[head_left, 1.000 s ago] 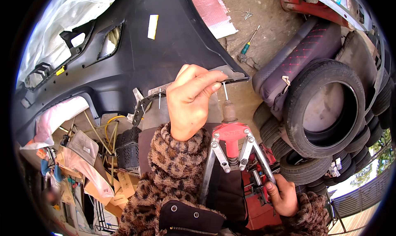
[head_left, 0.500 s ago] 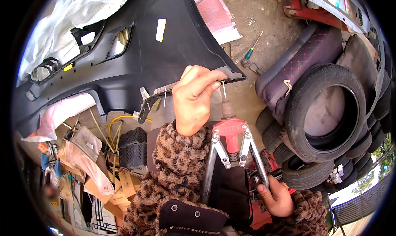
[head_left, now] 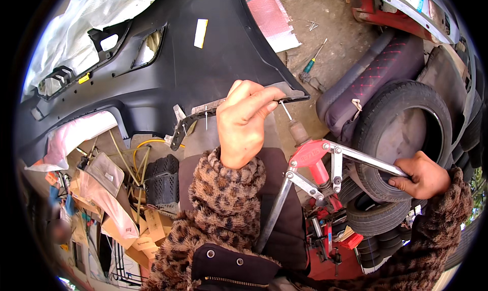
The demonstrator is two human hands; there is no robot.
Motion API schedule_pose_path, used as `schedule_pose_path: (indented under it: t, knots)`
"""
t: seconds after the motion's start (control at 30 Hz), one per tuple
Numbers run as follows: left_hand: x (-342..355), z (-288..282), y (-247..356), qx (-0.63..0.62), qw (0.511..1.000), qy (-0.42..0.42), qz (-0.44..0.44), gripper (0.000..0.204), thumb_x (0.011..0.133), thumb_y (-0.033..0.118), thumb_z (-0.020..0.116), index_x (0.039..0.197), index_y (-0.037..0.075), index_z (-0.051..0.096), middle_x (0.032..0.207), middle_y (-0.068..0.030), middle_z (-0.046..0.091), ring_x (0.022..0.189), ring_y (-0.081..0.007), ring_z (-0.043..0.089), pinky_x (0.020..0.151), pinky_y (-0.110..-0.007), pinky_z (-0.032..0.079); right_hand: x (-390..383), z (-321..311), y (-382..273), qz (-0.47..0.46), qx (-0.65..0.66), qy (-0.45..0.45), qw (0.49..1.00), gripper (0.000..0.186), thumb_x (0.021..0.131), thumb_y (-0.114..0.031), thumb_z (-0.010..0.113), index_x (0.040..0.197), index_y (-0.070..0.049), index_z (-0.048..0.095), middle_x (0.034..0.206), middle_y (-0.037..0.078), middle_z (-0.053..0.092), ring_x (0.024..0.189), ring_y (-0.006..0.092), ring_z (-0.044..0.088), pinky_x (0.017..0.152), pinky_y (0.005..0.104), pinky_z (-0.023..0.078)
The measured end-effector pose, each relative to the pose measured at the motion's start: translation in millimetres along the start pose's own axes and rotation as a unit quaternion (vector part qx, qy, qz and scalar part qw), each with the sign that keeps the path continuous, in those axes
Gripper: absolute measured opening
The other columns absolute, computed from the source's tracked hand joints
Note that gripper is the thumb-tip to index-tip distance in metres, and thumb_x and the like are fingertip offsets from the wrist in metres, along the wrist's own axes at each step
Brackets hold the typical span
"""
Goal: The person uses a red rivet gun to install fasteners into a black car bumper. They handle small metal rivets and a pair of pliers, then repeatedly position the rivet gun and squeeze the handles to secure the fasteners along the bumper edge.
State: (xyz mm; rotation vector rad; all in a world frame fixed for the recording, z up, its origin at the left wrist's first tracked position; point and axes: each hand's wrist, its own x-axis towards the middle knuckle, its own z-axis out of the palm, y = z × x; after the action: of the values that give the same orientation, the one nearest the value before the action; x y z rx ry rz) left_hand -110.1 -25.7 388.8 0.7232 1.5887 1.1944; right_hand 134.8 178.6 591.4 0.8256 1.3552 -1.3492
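My left hand (head_left: 241, 125) pinches the edge of a grey strip (head_left: 290, 90) along the lower edge of a large black plastic car panel (head_left: 193, 67), with its fingertips beside a rivet whose silver pin (head_left: 285, 109) points down. More pins hang from the strip. The nose of a red two-lever hand riveter (head_left: 312, 151) is at that pin, and the tool is tilted. My right hand (head_left: 419, 176) is closed on the end of its raised silver lever. The other lever runs down beside my left sleeve.
Stacked tyres (head_left: 366, 148) and a padded seat cushion (head_left: 340, 103) lie on the right. A screwdriver (head_left: 310, 64) is on the floor. Plastic sheeting (head_left: 76, 31) lies upper left, cardboard (head_left: 150, 230) lower left, and a blurred person (head_left: 57, 209) is at the far left.
My right hand has swung up and outward with its lever, spreading the riveter's handles and tilting the tool. My left hand stays at the strip.
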Motion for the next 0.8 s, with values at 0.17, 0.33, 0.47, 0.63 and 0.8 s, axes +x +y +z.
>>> schedule_pose_path:
  t: [0.17,0.33,0.47,0.63,0.8]
  knots:
    - [7.3,0.3,6.5,-0.002,1.000,0.014,0.000,0.026,0.075,-0.013,0.067,0.095,0.002,0.075,0.081,-0.0063,0.061,0.078,-0.0187,0.056,0.068,-0.029,0.046,7.4,-8.1,6.2,-0.003,-0.045,0.000,0.999,0.023,0.090,-0.019,0.073,0.086,0.000,0.063,0.058,0.018,0.055,0.053,0.0393,0.058,0.049,0.0407,0.043]
    - [7.8,0.3,3.6,0.013,1.000,-0.010,-0.005,0.021,0.079,-0.011,0.068,0.097,-0.001,0.074,0.084,-0.0053,0.061,0.078,-0.0149,0.055,0.069,-0.027,0.044,12.0,37.1,3.1,0.004,-0.033,0.162,0.986,0.033,0.092,-0.033,0.072,0.096,-0.001,0.063,0.067,0.021,0.060,0.063,0.0415,0.061,0.057,0.0440,0.047]
    - [8.9,-2.9,2.9,0.019,1.000,-0.020,0.007,0.019,0.082,-0.009,0.068,0.099,-0.002,0.073,0.086,-0.0052,0.062,0.081,-0.0143,0.057,0.072,-0.026,0.045,23.4,63.1,-13.6,-0.007,0.015,0.238,0.971,0.023,0.093,-0.022,0.071,0.098,-0.001,0.062,0.066,0.021,0.058,0.060,0.0409,0.060,0.056,0.0422,0.047]
    - [14.7,-19.5,11.6,0.041,0.996,-0.076,0.016,0.026,0.084,-0.004,0.069,0.110,0.001,0.071,0.102,-0.0088,0.064,0.097,-0.0216,0.060,0.085,-0.032,0.048,25.6,62.2,-4.8,-0.048,0.029,0.245,0.968,0.022,0.095,-0.022,0.069,0.095,-0.001,0.063,0.062,0.019,0.054,0.054,0.0383,0.056,0.051,0.0396,0.043]
    - [-39.8,-49.4,35.7,0.114,0.993,-0.018,-0.033,0.036,0.093,0.011,0.066,0.127,0.001,0.061,0.124,-0.0130,0.058,0.114,-0.0279,0.056,0.098,-0.037,0.046,21.5,68.6,-12.4,-0.052,0.031,0.266,0.962,0.024,0.097,-0.026,0.067,0.095,-0.002,0.062,0.062,0.019,0.054,0.053,0.0381,0.054,0.050,0.0394,0.042]
